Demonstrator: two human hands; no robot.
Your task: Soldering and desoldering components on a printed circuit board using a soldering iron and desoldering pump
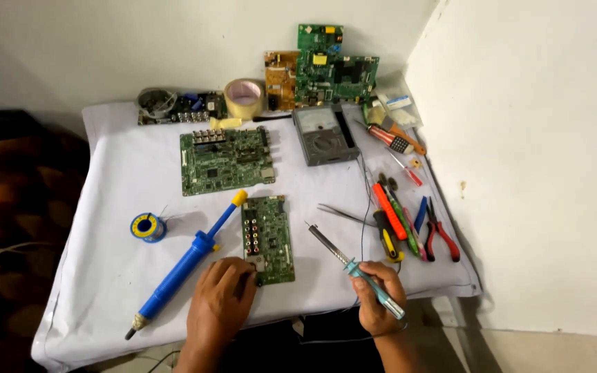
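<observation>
Holding a soldering iron (355, 266) in a closed, pen-like grip, the right hand (376, 297) hovered just right of the small green circuit board (267, 238), tip aimed up and left toward that board's right edge yet well apart from it. Pressing on the board's near left corner, the left hand (221, 297) lay knuckles up, fingers curled down, nothing else held. Board's long axis ran away from the body; left hand touching it, right hand only near. Left of the board, a blue desoldering pump (184, 268) lay slantwise, with a solder spool (148, 226) farther left. Beyond the board, a larger green board (226, 160) and an analogue multimeter (325, 135). Right of the board, tweezers (343, 214), then screwdrivers (390, 221) and red-handled pliers (440, 235).
</observation>
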